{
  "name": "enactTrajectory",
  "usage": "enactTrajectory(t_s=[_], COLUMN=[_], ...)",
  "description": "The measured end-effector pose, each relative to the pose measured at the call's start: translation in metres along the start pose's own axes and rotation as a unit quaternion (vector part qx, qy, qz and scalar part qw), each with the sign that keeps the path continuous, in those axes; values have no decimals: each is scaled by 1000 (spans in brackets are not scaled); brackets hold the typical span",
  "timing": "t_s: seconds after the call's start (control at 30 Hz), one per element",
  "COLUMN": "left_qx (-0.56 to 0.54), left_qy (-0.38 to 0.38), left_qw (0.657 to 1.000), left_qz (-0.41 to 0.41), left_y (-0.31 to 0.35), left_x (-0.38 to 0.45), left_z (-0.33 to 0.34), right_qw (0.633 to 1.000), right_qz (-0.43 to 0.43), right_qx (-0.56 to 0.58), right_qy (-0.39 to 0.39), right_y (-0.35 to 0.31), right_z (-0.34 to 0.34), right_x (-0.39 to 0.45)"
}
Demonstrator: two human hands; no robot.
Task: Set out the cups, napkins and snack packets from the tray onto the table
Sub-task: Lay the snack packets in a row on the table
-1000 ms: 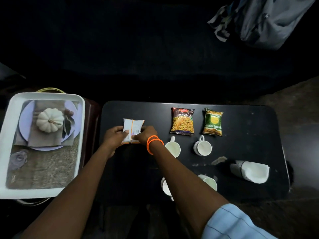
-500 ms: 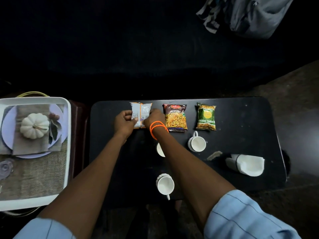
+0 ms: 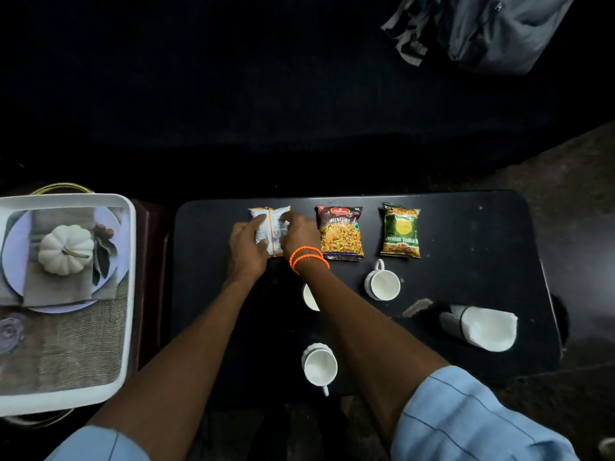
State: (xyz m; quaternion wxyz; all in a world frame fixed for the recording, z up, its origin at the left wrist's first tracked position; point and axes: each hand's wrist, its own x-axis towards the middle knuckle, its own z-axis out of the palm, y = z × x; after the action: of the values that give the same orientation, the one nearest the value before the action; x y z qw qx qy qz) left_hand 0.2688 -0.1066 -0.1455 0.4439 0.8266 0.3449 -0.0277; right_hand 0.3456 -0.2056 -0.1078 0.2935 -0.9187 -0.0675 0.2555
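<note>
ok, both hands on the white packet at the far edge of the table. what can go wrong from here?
1. The right forearm crosses right above a cup that it half hides; pulling the arm back low could likely knock it.
2. The near cup stands between both forearms near the table's front edge, so a careless retreat might push it off.
3. The left hand and right hand hold the white packet close to the mixture packet; sliding it right could shove that one out of line.

Both arms reach forward, side by side. The left hand and right hand curl their fingers inward, facing each other.
</note>
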Motion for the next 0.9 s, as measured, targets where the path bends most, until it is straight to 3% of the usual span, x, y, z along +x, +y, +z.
enactTrajectory(t_s=[0.4, 0.57, 0.67, 0.77, 0.9], left_qx=[42, 102, 152, 165, 102], left_qy=[-25, 14, 39, 14, -35], left_qw=[999, 993, 984, 985, 994], left_qz=[5, 56, 83, 45, -33], left_y=[2, 37, 75, 93, 73], left_x=[2, 2, 3, -2, -7], left_z=[-11, -46, -75, -87, -67], right_qw=[999, 993, 992, 997, 994], right_qz=[-22, -92, -88, -39, 58], right_qx=[-23, -55, -57, -61, -44], right_qy=[-18, 52, 68, 35, -79], right_y=[1, -13, -31, -46, -52], right_z=[-7, -46, -80, -90, -60], right_x=[-3, -14, -23, -29, -26])
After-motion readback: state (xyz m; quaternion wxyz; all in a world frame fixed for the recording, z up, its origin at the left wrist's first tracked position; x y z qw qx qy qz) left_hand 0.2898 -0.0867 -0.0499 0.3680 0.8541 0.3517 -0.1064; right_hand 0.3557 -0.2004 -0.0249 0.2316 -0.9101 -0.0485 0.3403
